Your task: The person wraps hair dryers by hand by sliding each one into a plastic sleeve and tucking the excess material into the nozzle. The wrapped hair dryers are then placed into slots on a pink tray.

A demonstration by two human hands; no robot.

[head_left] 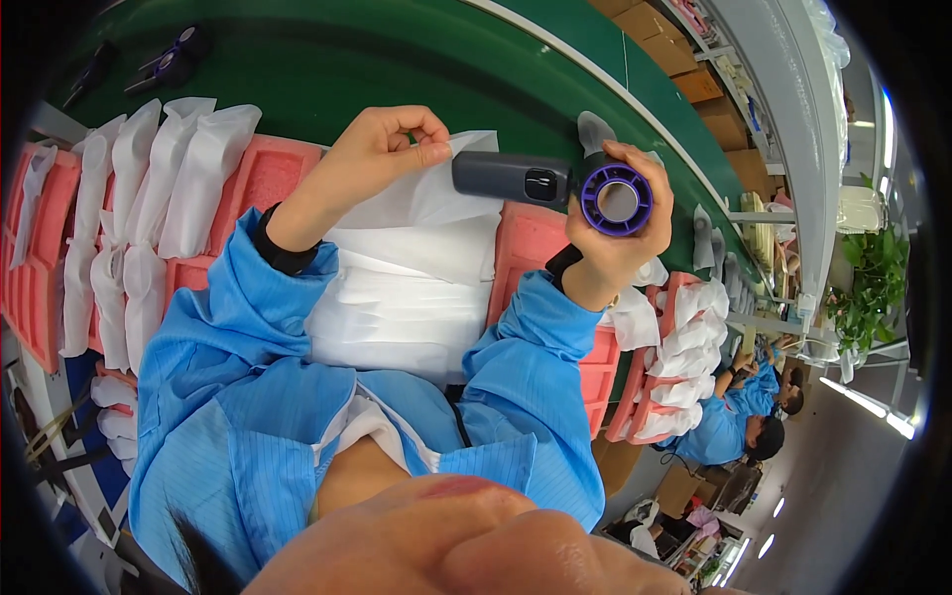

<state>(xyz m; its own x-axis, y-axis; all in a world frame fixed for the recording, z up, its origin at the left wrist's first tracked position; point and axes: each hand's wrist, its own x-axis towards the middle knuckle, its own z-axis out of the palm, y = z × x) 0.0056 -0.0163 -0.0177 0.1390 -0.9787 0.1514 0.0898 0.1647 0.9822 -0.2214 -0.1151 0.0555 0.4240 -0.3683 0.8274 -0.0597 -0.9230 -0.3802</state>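
Note:
My right hand (635, 246) grips a dark grey hand-held appliance (508, 178), shaped like a hair dryer. Its purple-ringed round end faces me, and its handle points left. My left hand (395, 149) pinches the edge of a thin white translucent bag (424, 198) between thumb and fingers. The tip of the handle is beside the bag's raised edge; I cannot tell whether it touches. Below both hands lies a stack of flat white bags (397, 312).
Pink foam trays (275, 169) hold white-wrapped items (206, 178) at left; more wrapped items (684, 372) lie in trays at right. Dark appliances (171, 67) rest on the green table (347, 59) at far left. Cardboard boxes (666, 45) sit on a far shelf. Co-workers (729, 426) work at right.

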